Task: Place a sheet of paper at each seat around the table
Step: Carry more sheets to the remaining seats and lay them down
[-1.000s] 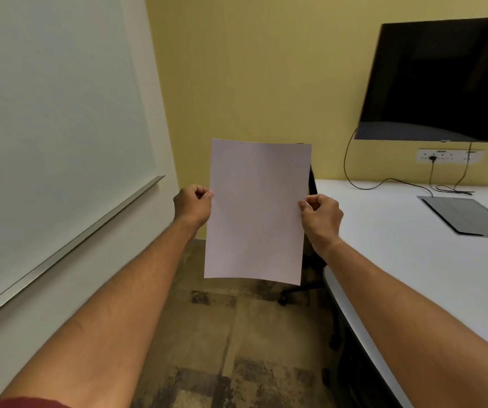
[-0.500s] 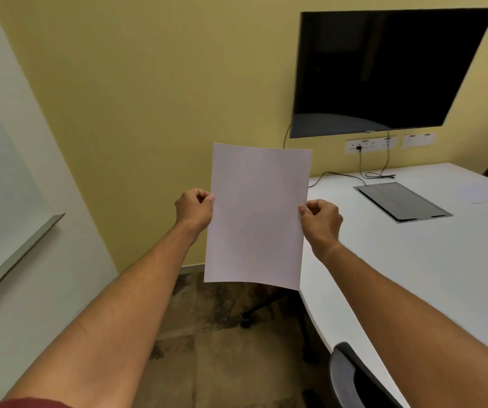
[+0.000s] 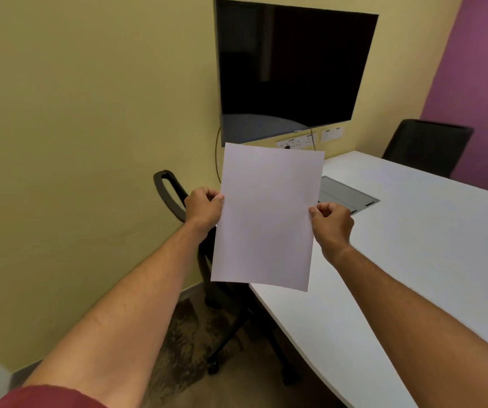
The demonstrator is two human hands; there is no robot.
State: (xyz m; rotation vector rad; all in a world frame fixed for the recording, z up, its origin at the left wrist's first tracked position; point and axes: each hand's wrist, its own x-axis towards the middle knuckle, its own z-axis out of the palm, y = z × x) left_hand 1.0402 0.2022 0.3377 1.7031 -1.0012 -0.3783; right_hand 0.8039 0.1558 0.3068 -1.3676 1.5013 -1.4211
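Note:
I hold a blank white sheet of paper (image 3: 267, 216) upright in front of me, above the near left corner of the white table (image 3: 413, 245). My left hand (image 3: 203, 209) pinches its left edge and my right hand (image 3: 331, 223) pinches its right edge. A black chair (image 3: 175, 195) stands at the table's left end, partly hidden behind the paper and my left hand. Another black chair (image 3: 425, 147) stands at the far side of the table.
A dark wall screen (image 3: 292, 69) hangs on the yellow wall, with sockets (image 3: 295, 141) and a cable below it. A grey flap panel (image 3: 345, 194) is set in the tabletop. A purple wall (image 3: 478, 98) is at the right. Patterned carpet (image 3: 189, 348) lies below.
My view has swung to the right: the whiteboard has left the frame, and the far chair and purple wall have come in. The paper stays held in both hands.

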